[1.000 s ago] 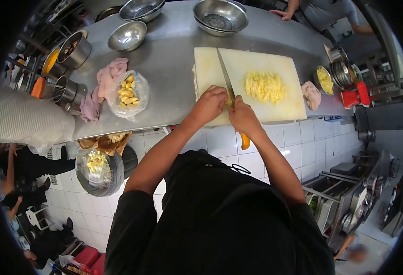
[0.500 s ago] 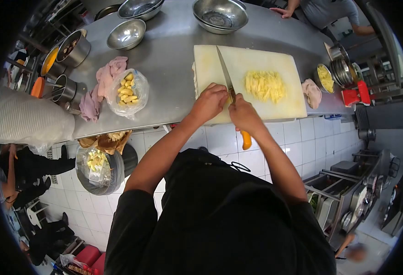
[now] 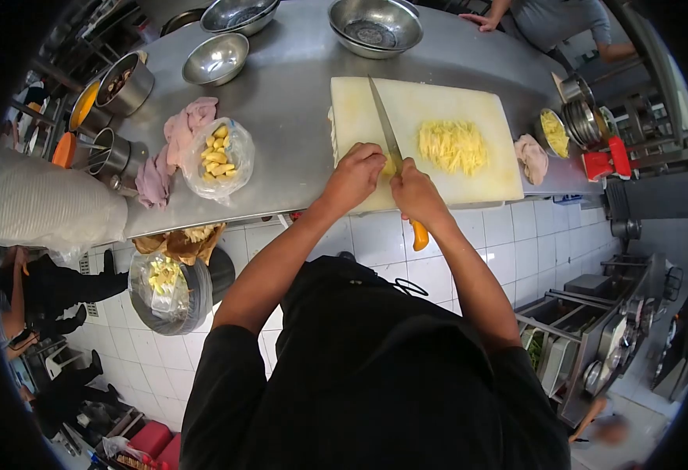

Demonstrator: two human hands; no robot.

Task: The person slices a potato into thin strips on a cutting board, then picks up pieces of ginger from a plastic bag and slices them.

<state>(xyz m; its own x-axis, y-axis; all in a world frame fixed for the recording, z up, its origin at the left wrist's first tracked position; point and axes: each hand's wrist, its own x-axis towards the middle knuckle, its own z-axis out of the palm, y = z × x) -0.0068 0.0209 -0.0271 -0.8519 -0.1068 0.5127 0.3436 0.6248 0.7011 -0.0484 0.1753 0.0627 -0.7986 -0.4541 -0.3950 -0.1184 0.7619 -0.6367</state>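
On the white cutting board [image 3: 469, 100], my left hand [image 3: 356, 175] is closed, its curled fingers pressing a yellow vegetable piece [image 3: 389, 168] that is mostly hidden. My right hand [image 3: 419, 193] grips a kitchen knife [image 3: 384, 117] with an orange handle. Its long blade points away from me, right beside the left fingertips and the yellow piece. To the right on the same board lies a heap of thin yellow shreds [image 3: 453, 147]. Left of the board, a clear plastic bag [image 3: 240, 174] sits open with several peeled yellow pieces [image 3: 218, 157] inside.
Metal bowls [image 3: 216, 59] stand along the far side of the steel table [image 3: 293, 117]. Pink cloths [image 3: 154, 178] lie left, another cloth [image 3: 532, 159] right, near a bowl of yellow shreds [image 3: 554, 133]. A lined waste bin [image 3: 173, 301] is below left. Another person's hand [image 3: 481, 22] rests on the far edge.
My left hand has drawn slightly left of the blade, and more of the yellow piece shows between hand and knife. The knife has shifted only a little.
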